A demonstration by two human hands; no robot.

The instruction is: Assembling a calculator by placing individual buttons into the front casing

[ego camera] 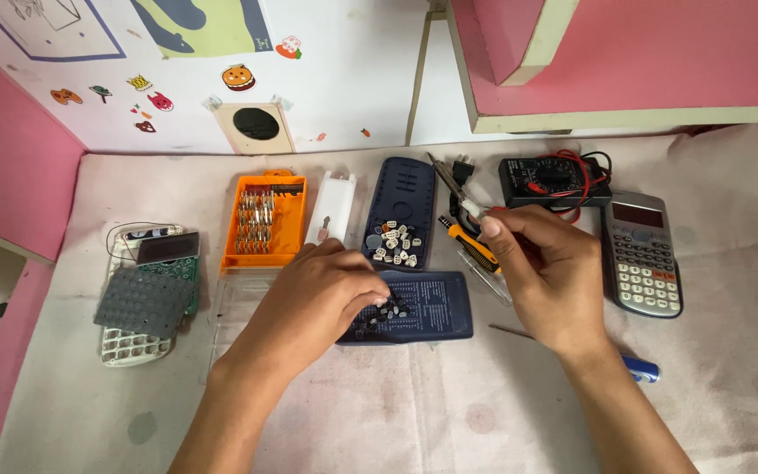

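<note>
Nearest me, my left hand [322, 294] lies palm down over the dark blue calculator front shell [423, 307], fingers curled together with the tips pressed onto the key holes at its left end, where a few small loose keys sit. My right hand [550, 263] hovers just right of the shell, thumb and forefinger pinched on a pair of tweezers [454, 184] that slant up and away towards the back. I cannot tell whether the tweezer tips grip anything.

To do this step well, I judge the left hand should hold the shell flat and steady, so seated keys do not jump out, while the tweezers bring one key at a time, each lowered square into its hole. A light pinch is best; small keys flick away easily.

A little farther on, the blue back cover [399, 211] lies as a tray with the pile of white and grey keys [394, 244] in it, close beside the shell, a short carry. The orange screwdriver bit case [264, 219] sits left of it, and the circuit board with grey rubber keypad [146, 298] far left. To the right lies a whole grey calculator [642, 254], with the black multimeter [550, 180] behind
</note>
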